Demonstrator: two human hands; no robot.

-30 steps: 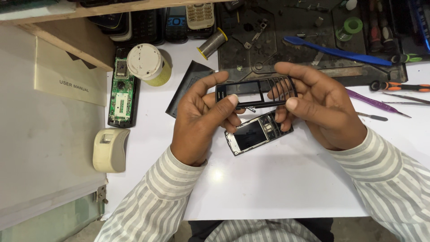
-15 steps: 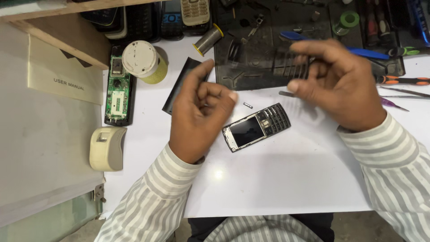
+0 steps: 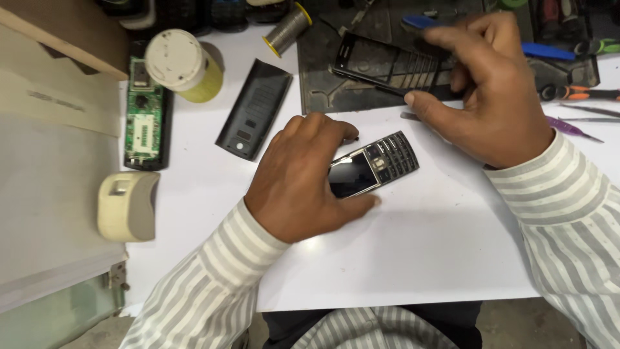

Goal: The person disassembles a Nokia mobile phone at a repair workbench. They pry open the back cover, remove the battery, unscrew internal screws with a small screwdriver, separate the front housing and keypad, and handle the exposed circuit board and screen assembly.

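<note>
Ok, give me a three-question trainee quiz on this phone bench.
1. True or false: the right hand holds the black front cover off the phone.
2. What does the left hand rest on?
A. the circuit board
B. the phone
C. the solder spool
3. What lies just left of the left hand's fingers, on the white table?

Key: 1 true; 2 B; 3 the black back cover.

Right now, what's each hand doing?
Left hand: fingers closed around the phone on the table.
Right hand: holding the black front cover.
</note>
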